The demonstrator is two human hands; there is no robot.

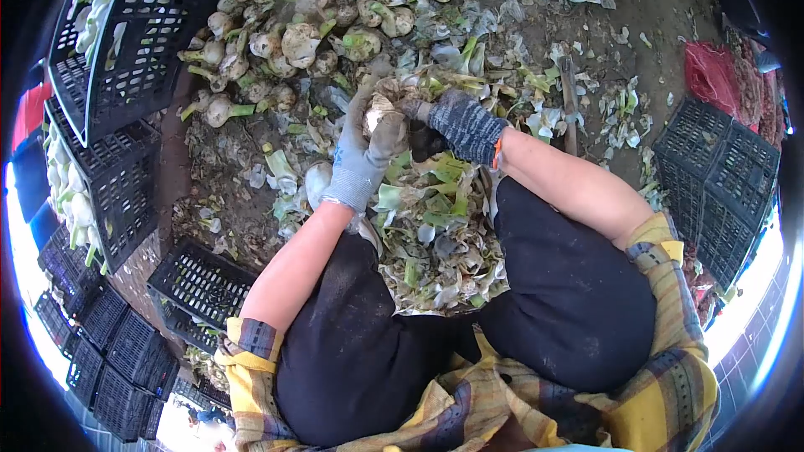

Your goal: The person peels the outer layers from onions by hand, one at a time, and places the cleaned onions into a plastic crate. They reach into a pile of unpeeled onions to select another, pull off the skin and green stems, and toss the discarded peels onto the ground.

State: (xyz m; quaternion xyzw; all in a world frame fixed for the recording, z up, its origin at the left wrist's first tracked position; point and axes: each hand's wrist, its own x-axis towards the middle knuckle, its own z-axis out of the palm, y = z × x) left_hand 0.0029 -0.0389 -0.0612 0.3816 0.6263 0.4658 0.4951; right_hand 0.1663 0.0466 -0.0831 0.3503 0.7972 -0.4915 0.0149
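The left hand (365,144) clasps a bulb (381,110), probably firm, best cupped round the middle; the right hand's (462,124) grip I cannot tell.

Bulb (379,109) pt. hidden by L hand (367,148), R hand (466,125) grip unclear (dark), bulb pile (315,0) cropped

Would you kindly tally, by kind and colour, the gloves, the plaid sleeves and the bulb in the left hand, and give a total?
Light grey fabric glove on the left hand: 1
Dark grey speckled knit glove on the right hand: 1
Yellow plaid cloth sleeves: 2
Whitish round bulb: 1
Total: 5
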